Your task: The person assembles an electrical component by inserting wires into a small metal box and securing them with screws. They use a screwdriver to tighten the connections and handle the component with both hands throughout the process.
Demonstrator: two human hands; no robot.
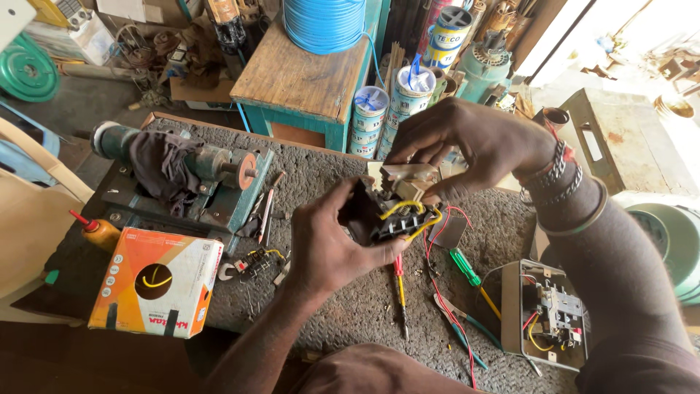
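My left hand (332, 244) grips a small black electrical switch block (390, 215) with yellow and red wires coming out of it, held above the workbench. My right hand (463, 142) reaches over from the right, and its fingers pinch the beige upper part of the same block (405, 177). Bracelets sit on my right wrist. The block's underside is hidden by my left fingers.
A grey matted workbench (328, 175) carries a green winding machine (197, 179) with a dark rag, an orange and white box (157, 281), a bottle with a red nozzle (98, 232), a green-handled screwdriver (470, 273), a thin red and yellow screwdriver (400, 288) and an open metal switch box (550, 314). Cans and a blue wire coil stand behind.
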